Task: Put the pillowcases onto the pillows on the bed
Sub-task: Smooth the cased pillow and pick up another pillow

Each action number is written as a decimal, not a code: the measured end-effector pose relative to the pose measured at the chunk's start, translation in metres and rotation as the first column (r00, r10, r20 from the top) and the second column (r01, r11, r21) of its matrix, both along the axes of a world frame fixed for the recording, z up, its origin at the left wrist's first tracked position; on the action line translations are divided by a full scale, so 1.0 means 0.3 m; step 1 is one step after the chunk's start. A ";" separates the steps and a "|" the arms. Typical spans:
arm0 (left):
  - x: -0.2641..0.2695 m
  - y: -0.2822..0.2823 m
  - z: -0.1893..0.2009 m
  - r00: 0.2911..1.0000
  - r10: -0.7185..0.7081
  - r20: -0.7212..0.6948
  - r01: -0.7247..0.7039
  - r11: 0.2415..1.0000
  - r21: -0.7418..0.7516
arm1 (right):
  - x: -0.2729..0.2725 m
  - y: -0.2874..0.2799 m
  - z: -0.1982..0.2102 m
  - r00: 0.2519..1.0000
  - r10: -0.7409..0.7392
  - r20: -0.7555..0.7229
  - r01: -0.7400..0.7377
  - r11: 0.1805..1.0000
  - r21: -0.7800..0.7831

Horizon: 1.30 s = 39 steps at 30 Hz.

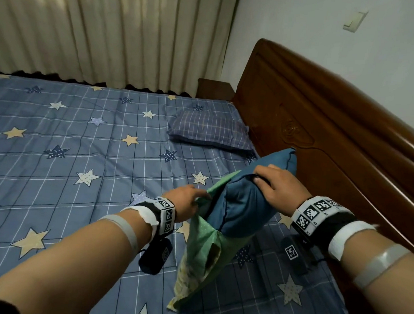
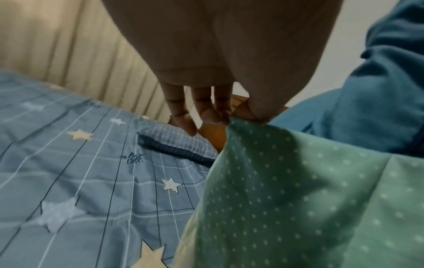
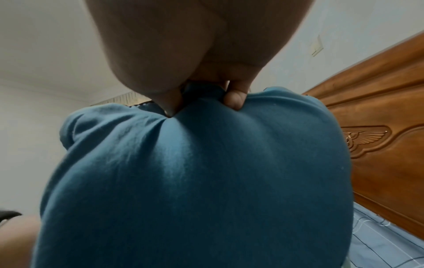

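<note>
A teal-blue pillow (image 1: 244,206) is held up above the bed near the headboard. My right hand (image 1: 272,186) grips its upper side, thumb and fingers dug into the fabric (image 3: 206,101). A green dotted pillowcase (image 1: 204,250) hangs below and beside the pillow, its lower end trailing on the sheet. My left hand (image 1: 186,199) pinches the pillowcase's edge (image 2: 238,117) between thumb and forefinger, the other fingers straight. The pillow's lower end sits in the case's opening. A second pillow (image 1: 210,132) in a blue plaid case lies flat by the headboard.
The bed (image 1: 78,160) has a blue checked sheet with stars. A carved wooden headboard (image 1: 337,131) runs along the right. Beige curtains (image 1: 99,31) hang behind the bed, and a wooden nightstand (image 1: 213,88) stands in the far corner.
</note>
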<state>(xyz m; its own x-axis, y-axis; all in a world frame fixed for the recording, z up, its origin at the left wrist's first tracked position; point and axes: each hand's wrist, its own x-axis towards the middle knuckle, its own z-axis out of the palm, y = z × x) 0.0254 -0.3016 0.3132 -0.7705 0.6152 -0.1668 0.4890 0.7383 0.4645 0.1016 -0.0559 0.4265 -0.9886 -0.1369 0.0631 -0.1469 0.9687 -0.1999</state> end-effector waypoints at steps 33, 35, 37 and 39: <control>0.084 0.095 0.197 0.892 -0.449 -0.051 0.446 0.893 -0.067 | 0.046 0.051 0.023 0.996 -0.042 0.085 0.038 0.998 0.041; 0.098 0.096 0.222 0.879 -0.474 -0.048 0.461 0.872 -0.163 | 0.041 0.047 0.029 0.996 -0.058 0.072 0.055 0.998 0.042; 0.108 0.097 0.238 0.846 -0.527 -0.081 0.481 0.820 -0.311 | 0.037 0.038 0.038 0.995 -0.072 0.071 0.069 0.997 0.044; 0.116 0.097 0.234 0.823 -0.555 -0.122 0.470 0.785 -0.403 | 0.034 0.026 0.049 0.996 -0.074 0.057 0.071 0.996 0.049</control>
